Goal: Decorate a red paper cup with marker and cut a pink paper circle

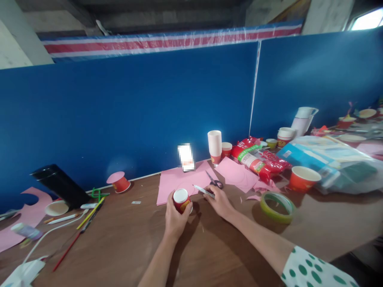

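My left hand (175, 217) is closed round a small red paper cup (181, 199) that stands upside down on the brown table, just in front of a pink paper sheet (176, 183). My right hand (220, 201) rests on the table to the right of the cup, fingers pinched on a grey marker pen (203, 190) whose tip points left over the pink sheet. A pair of scissors (214, 181) lies on the paper just beyond the right hand.
A roll of green tape (277, 207) lies right of my forearm, with a red cup (303, 178), a red packet (259, 159) and plastic bags behind it. Stacked white cups (214, 146) stand by the blue partition. Pencils, a black object (60, 185) and another upturned cup (119, 181) lie left.
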The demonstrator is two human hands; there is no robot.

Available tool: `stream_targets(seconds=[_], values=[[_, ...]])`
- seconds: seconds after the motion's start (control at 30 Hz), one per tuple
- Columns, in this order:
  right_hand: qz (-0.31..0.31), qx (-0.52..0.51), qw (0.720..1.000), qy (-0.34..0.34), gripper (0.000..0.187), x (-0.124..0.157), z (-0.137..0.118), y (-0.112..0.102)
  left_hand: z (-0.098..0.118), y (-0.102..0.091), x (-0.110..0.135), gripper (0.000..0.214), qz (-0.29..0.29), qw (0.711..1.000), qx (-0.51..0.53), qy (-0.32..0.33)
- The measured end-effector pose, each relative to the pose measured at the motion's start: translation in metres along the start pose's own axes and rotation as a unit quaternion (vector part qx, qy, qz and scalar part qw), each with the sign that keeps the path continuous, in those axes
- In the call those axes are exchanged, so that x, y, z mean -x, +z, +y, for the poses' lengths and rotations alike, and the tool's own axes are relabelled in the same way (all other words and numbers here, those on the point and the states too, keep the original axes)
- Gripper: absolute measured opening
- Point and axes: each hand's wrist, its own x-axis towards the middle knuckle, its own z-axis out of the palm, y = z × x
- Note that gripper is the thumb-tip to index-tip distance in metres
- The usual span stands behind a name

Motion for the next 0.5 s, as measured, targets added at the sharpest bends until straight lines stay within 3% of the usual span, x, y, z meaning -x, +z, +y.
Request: stream_targets(seconds=[0.5], values=[[-0.007,0.001,1.000,0.010,0.005,0.0005,0.0017,0.0010,-0.0035,0.0013,-0.0018,0.058,0.039,0.999,0.021,-0.008]])
